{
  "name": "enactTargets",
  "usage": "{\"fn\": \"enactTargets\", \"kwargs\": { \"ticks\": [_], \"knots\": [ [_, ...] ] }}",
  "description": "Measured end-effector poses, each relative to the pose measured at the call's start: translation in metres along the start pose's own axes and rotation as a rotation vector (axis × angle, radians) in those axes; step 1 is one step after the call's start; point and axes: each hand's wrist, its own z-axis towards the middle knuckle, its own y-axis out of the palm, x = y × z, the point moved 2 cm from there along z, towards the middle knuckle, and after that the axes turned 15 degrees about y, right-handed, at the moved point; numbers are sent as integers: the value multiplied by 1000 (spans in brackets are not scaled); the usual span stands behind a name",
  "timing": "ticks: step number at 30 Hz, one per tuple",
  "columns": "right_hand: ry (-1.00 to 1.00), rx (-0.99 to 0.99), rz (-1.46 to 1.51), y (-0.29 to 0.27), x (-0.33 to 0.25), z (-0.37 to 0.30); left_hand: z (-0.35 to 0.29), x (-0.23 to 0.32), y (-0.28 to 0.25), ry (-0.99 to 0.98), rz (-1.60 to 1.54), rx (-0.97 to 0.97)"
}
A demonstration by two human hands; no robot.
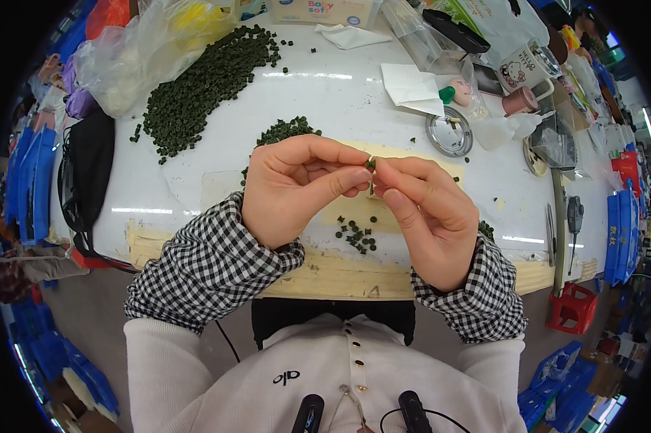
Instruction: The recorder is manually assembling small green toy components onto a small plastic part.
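My left hand point(289, 187) and my right hand point(435, 220) meet over the near middle of the table, both closed in a pinch. Between the fingertips is a small dark green part point(371, 164) with a brass-coloured bit at its top; the fingers hide most of it. Below the hands, several loose dark green parts point(357, 237) lie scattered on a pale yellow sheet. Behind my left hand sits a small heap of similar parts point(288, 128), partly covered by the hand. A far larger heap point(203, 94) spreads across the back left.
A clear plastic bag point(134, 68) and a black cloth bag point(87, 169) lie on the left. At the right are white paper point(412, 86), a round metal tin point(449, 132), a thread spool point(520, 101), a mug point(526, 68) and tweezers point(550, 231). A red stool point(573, 308) stands beyond the edge.
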Motion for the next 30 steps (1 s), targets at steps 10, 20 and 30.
{"fn": "enactTargets", "kwargs": {
  "ticks": [10,20,30],
  "knots": [
    [2,-52,-28,-1,-1,0,0,0,-3,100,66,-60],
    [-15,-67,-51,-3,-5,1,2,1,-5,153,128,-108],
    [-65,248,-290,-33,-18,5,1,3,-3,68,105,-46]
  ]
}}
